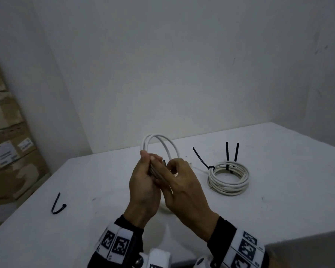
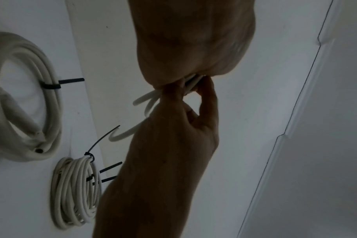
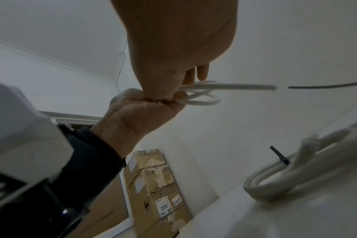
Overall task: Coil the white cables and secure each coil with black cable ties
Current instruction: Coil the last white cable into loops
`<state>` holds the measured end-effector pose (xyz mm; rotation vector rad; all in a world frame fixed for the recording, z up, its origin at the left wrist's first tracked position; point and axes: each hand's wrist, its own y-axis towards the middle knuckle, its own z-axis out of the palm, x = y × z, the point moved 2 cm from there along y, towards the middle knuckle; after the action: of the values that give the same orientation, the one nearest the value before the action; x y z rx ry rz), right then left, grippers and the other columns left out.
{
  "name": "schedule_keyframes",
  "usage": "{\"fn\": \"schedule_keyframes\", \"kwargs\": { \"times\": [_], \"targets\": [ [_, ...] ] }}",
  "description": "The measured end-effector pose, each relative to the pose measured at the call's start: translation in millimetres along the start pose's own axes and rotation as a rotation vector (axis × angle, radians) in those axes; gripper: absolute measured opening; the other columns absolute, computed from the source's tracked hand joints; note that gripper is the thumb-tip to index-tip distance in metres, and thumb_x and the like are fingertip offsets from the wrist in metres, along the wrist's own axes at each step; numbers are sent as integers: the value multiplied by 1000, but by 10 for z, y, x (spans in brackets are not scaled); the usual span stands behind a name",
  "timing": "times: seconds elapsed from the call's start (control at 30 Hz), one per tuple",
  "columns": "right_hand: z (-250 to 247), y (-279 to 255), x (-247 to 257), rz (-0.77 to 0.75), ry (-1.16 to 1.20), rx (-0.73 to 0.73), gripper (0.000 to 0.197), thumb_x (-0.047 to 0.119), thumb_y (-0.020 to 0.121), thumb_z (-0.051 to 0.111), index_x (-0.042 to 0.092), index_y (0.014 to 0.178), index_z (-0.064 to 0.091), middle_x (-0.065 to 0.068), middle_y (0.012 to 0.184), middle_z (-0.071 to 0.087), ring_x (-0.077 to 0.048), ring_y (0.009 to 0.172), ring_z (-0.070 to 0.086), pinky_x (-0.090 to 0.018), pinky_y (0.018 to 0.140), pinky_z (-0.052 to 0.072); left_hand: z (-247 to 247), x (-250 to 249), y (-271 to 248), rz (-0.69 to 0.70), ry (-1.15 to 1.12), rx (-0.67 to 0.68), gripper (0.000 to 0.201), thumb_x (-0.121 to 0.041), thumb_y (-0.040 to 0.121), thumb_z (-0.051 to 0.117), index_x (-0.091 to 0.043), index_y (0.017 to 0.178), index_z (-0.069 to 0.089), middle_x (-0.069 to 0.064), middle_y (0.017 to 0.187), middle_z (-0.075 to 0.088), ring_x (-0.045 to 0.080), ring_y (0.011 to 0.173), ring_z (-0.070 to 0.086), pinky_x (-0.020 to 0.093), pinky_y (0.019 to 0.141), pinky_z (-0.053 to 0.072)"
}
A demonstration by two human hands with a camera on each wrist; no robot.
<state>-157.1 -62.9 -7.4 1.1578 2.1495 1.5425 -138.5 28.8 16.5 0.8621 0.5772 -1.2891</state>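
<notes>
Both hands meet above the table's middle on a white cable coil (image 1: 159,141) whose loops arch up behind them. My left hand (image 1: 147,161) grips the bunched strands from the left. Fingers of my right hand (image 1: 174,167) curl round the same bundle from the right. A short black tie tip (image 1: 164,162) pokes up between the hands; who holds it is hidden. The left wrist view shows the strands (image 2: 190,83) pinched between both hands. In the right wrist view the loops (image 3: 202,96) stick out past the knuckles.
A thin tied coil (image 1: 228,178) with black tie tails lies on the white table (image 1: 278,190) to the right. A thicker tied coil (image 2: 27,96) lies nearer. One loose black tie (image 1: 58,205) rests at the left. Cardboard boxes (image 1: 6,151) stand off the left edge.
</notes>
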Motion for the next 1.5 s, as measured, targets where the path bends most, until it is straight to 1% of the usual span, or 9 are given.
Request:
{"fn": "schedule_keyframes", "kwargs": {
  "times": [0.1, 0.13, 0.2, 0.3, 0.47, 0.6, 0.93, 1.2, 1.5],
  "targets": [
    [-40, -96, -44, 121, 189, -63, 25, 36, 91, 53, 28, 115, 55, 0, 82, 51, -13, 73, 50, -25, 62, 46, -8, -94, 83, 6, -116, -1, 44, -43, 98, 35, -13, 70, 49, -1, 57, 45, 11, 52, 44, 20, 47, 45],
    [-57, -121, -66, 243, 312, -69, 17, 40, 89, 56, 28, 101, 56, 1, 75, 51, -10, 68, 50, -25, 59, 46, -31, -134, 125, 14, -151, -5, 44, -42, 99, 33, -14, 67, 48, -2, 56, 43, 11, 51, 41, 20, 46, 41],
    [-74, -151, -116, 604, 577, -42, 29, 47, 86, 59, 20, 83, 50, -2, 63, 50, -7, 55, 47, -25, 51, 41, -59, -202, 185, 23, -215, 9, 49, -41, 99, 33, -16, 60, 48, -3, 55, 39, 11, 49, 38, 20, 44, 36],
    [-54, -143, -185, 1079, 872, 86, 35, 45, 87, 60, 13, 84, 46, -5, 70, 53, -11, 54, 54, -25, 40, 43, -57, -233, 183, 3, -270, 54, 51, -41, 99, 34, -18, 55, 49, -3, 55, 36, 11, 47, 35, 20, 44, 35],
    [22, -34, -233, 1283, 1124, 52, 12, 4, 87, 62, 8, 91, 51, -9, 70, 62, -15, 51, 63, -39, 65, 54, -5, -223, 66, -52, -330, 122, 51, -41, 99, 32, -17, 56, 46, -3, 56, 35, 11, 48, 34, 21, 45, 36],
    [45, 26, -299, 1430, 1437, 3, 15, -1, 89, 50, 3, 76, 56, -9, 62, 53, -13, 49, 53, -23, 52, 47, -19, -187, -20, -66, -296, 111, 52, -40, 99, 32, -17, 55, 45, -3, 55, 34, 11, 47, 34, 22, 44, 37],
    [-62, -7, -304, 1359, 1180, -57, 17, -2, 89, 47, 9, 90, 60, -8, 71, 64, -14, 52, 50, -23, 46, 38, -71, -69, -97, -135, -250, 54, 53, -47, 95, 37, -15, 53, 42, -1, 53, 32, 11, 44, 33, 23, 41, 35],
    [-92, -17, -259, 1204, 986, -144, 25, 31, 98, 45, 10, 86, 52, -4, 74, 74, -17, 54, 50, -23, 44, 36, -124, 58, -116, -123, -223, -1, 49, -42, 92, 42, -17, 50, 42, -2, 49, 32, 9, 42, 32, 21, 39, 34],
    [-90, -30, -301, 1228, 1097, -203, 21, 17, 94, 56, 8, 77, 48, -5, 61, 57, -11, 48, 46, -24, 47, 35, -134, 110, -154, -173, -221, -46, 45, -43, 94, 42, -13, 61, 44, -1, 49, 32, 11, 41, 32, 24, 37, 35]
  ]
}}
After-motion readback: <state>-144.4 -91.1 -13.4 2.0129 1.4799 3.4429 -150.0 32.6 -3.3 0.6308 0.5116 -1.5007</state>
